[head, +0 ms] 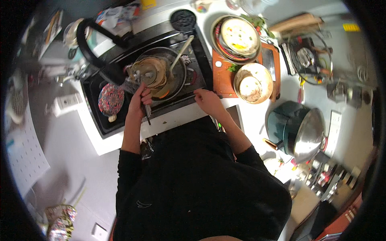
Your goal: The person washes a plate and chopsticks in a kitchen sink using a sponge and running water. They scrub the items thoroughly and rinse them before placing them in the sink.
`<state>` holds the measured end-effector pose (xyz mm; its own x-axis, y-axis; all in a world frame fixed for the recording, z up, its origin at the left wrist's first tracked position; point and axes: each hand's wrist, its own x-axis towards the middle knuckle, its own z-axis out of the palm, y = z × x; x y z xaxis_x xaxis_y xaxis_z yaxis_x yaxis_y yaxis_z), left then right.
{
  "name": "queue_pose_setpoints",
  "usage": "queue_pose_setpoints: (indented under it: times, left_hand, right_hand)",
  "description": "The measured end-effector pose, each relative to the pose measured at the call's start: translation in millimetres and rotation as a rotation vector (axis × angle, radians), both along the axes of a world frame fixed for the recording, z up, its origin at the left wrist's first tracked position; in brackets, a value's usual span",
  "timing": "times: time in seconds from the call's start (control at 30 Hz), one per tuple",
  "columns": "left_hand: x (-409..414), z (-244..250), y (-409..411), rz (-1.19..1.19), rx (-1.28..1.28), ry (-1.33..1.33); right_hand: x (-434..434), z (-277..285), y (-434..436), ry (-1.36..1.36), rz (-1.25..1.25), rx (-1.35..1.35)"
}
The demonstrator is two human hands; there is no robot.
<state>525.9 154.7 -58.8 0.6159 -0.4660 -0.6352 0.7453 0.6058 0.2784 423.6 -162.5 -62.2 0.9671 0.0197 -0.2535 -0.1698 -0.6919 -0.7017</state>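
Note:
My left hand (141,101) is closed around slim metal utensils (147,111), whose dark ends stick out below it. Just beyond its fingertips, a stack of bowls (153,72) sits in a wide pan (181,82) in the black sink (120,125). A pale-handled utensil (182,54) leans in the pan, and an orange scrap (164,94) lies near its lower side. My right hand (208,102) hovers by the sink's front right edge, fingers loosely bent and apart, with nothing visible in them.
A black faucet (99,60) arches over the sink. Left of the pan lies a patterned round item (111,99). On the right, a brown cutting board (223,84) bears stacked plates (239,36) and bowls (265,81). A dark green pot (280,120) stands farther right.

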Motion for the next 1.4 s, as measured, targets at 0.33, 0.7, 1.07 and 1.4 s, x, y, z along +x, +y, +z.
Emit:
queue_pose_setpoints:
  times: [0.33,0.7,1.07,1.4]
  left_hand:
    - [-11.0,-30.8,16.5,0.114,-0.208,0.086]
    - [8.7,-62.8,21.2,-0.024,-0.047,0.101]
    - [17.0,-64.7,-3.0,-0.242,0.265,0.034]
    - [43.8,-82.3,-0.7,-0.367,0.652,-0.444]
  right_hand:
    - [-23.3,-10.3,-21.7,0.076,0.139,-0.003]
    - [-101.8,14.4,-53.0,0.014,0.057,-0.1]
    - [-344.9,39.5,-20.4,0.099,-0.68,-0.043]
    - [-513.5,-32.1,-31.7,0.385,-0.982,0.018]
